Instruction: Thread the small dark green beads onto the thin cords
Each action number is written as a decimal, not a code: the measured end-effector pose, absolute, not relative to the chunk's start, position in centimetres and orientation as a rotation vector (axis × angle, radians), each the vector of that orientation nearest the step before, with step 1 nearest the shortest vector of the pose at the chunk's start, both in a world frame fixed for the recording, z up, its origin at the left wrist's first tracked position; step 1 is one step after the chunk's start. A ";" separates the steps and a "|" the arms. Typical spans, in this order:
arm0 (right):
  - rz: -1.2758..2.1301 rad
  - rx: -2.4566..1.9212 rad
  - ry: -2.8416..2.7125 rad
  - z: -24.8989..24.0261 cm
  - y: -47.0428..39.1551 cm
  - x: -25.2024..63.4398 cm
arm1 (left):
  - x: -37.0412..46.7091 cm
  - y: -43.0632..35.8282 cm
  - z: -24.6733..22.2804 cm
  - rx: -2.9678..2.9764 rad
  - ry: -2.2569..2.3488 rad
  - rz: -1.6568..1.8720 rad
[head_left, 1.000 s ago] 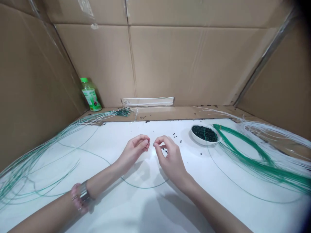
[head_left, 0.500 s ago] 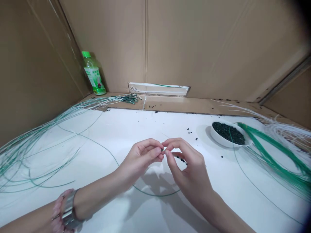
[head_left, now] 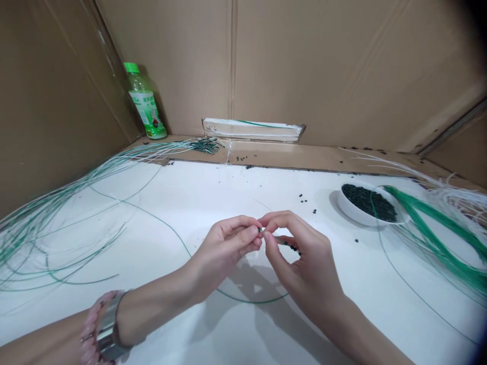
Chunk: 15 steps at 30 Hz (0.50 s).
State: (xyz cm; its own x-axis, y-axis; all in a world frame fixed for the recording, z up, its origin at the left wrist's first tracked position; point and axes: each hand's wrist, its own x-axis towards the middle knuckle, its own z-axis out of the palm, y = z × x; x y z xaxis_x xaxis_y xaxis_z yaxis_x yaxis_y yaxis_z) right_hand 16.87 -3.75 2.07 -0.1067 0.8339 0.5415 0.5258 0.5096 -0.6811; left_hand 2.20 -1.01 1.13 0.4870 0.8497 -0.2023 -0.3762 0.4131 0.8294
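Note:
My left hand [head_left: 228,246] pinches a small dark bead [head_left: 260,229] between thumb and forefinger, over the white table. Fingertip to fingertip with it, my right hand [head_left: 304,253] is closed in a pinch on a thin strand near the bead. A short row of black beads [head_left: 292,247] on a strand shows inside the curl of my right fingers. Below both hands, a green cord [head_left: 254,302] curves across the tabletop. The cord's link to the held strand is hidden by my hands.
A white bowl [head_left: 353,215] of dark beads stands at the right, beside bundled green cords [head_left: 437,228] and white strands [head_left: 462,203]. Beaded green and white cords [head_left: 95,175] spread at the left. A green-capped bottle [head_left: 146,106] stands against the cardboard wall [head_left: 182,61]. Loose beads [head_left: 303,198] lie near the bowl.
Both hands remain pinched together and appear slightly farther right and up. The bowl and right-hand cords have shifted right in view, while the bottle sits higher.

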 end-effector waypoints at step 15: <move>0.408 -1.155 -1.775 2.0 -3.8 16.9 | 2.1 -0.8 0.8 1.008 0.745 0.944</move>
State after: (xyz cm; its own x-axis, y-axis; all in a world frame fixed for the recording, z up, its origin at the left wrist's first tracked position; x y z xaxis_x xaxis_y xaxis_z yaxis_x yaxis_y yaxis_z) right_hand 16.91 -3.77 1.97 -0.1078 0.8420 0.5285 0.5271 0.4992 -0.6878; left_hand 2.07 -0.75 0.78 0.4135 0.9062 -0.0890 -0.2974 0.2268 0.9274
